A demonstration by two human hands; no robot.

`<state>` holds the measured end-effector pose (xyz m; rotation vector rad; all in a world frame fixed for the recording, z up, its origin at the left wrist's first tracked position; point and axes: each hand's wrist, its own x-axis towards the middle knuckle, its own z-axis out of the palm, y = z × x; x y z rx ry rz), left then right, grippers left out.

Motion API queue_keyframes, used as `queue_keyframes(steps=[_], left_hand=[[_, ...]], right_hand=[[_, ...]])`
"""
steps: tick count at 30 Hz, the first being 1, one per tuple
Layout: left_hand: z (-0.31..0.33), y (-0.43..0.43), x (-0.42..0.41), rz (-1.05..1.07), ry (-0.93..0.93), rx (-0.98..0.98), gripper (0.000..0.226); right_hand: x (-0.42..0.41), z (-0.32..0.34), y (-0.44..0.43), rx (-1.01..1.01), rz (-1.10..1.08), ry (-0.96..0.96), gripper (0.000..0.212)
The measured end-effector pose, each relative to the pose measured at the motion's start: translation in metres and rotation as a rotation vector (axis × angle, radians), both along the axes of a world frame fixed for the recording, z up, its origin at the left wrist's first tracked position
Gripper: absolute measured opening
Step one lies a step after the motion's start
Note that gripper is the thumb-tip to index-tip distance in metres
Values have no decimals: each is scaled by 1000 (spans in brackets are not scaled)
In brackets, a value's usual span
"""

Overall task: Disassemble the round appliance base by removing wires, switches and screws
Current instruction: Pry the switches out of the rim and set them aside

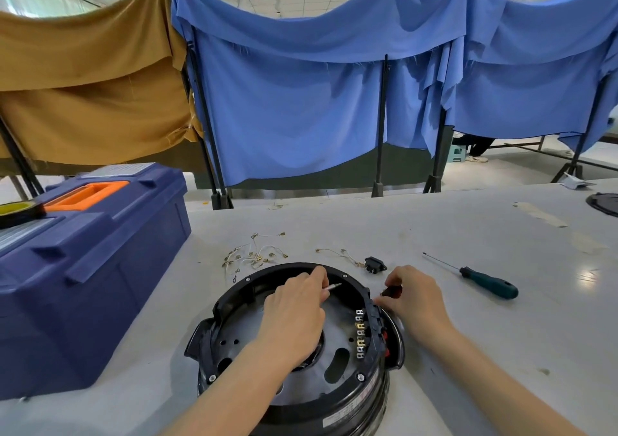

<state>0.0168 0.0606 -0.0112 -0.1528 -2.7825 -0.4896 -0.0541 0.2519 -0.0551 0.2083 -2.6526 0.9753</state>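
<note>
- A blue toolbox stands at our left on the grey table.
- The round appliance base sits open side up at the near edge, right before us.
- Our left hand reaches inside it, fingers curled round a thin metal tool.
- Our right hand pinches a dark red part at the base's right rim.
- A teal-handled screwdriver lies to the right.
- Loose wires and a black socket lie just behind the base.

blue toolbox — orange handle, left on table | blue drapes behind | tan drape far left
</note>
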Motion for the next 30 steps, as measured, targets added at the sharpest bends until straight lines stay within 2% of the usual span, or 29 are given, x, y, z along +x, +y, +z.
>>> queue_keyframes(steps=[3, 7, 10, 13, 15, 17, 20, 21, 23, 26, 30], left_hand=[[0, -5, 0, 29, 0, -1, 7], [2, -6, 1, 45, 12, 19, 7], [4, -3, 3, 23, 21, 20, 7], [7, 0, 5, 1, 26, 35, 12], [10, 3, 7, -9, 30, 52, 16], [13, 4, 8, -11, 32, 82, 17], [17, 4, 7, -36, 24, 131, 14], [19, 6, 5, -63, 6, 175, 22], [20, 11, 3, -142, -45, 309, 39], [22, 20, 0, -199, -29, 461, 40], [25, 18, -2, -226, 16, 561, 38]], right_hand=[[2, -4, 0, 40, 18, -22, 30], [1, -1, 9, 7, 53, -133, 43], [-1, 0, 14, -45, 55, -164, 39], [1, -1, 13, -36, 28, -149, 34], [3, -2, 11, -25, 12, -137, 38], [5, 2, 9, -53, -9, -66, 35], [11, 24, 5, -171, 41, 134, 20], [14, 34, 1, -232, 99, 139, 20], [23, 52, -9, -364, 254, 41, 20], [34, 62, -23, -571, 423, -134, 15], [33, 63, -25, -783, 397, -230, 15]])
